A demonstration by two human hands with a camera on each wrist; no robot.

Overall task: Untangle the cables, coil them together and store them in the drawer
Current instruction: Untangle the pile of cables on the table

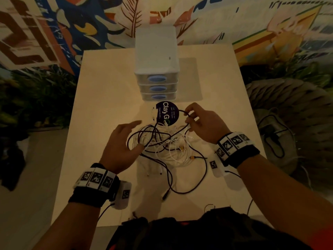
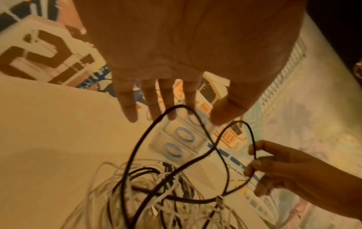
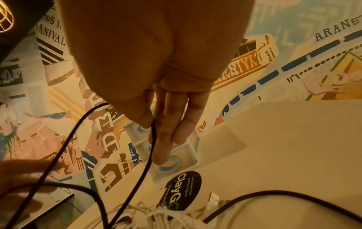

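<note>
A tangle of black cable (image 1: 167,170) and white cable (image 1: 173,152) lies in the middle of the table (image 1: 100,109). My right hand (image 1: 193,117) pinches a raised loop of the black cable (image 3: 150,148) between thumb and fingers, above the heap. My left hand (image 1: 126,138) hovers over the left side of the tangle with fingers straight and spread, holding nothing; black loops (image 2: 176,139) rise in front of its fingers (image 2: 127,108). A small white unit of three drawers (image 1: 156,83) with blue oval handles stands behind the cables, all drawers closed.
A round dark sticker reading "Clay Go" (image 1: 167,112) lies on the table between the drawers and the tangle. Loose plug ends (image 1: 164,195) trail toward the near table edge. A painted mural wall (image 1: 54,33) rises behind the table, and grey bags (image 1: 281,141) sit at the right.
</note>
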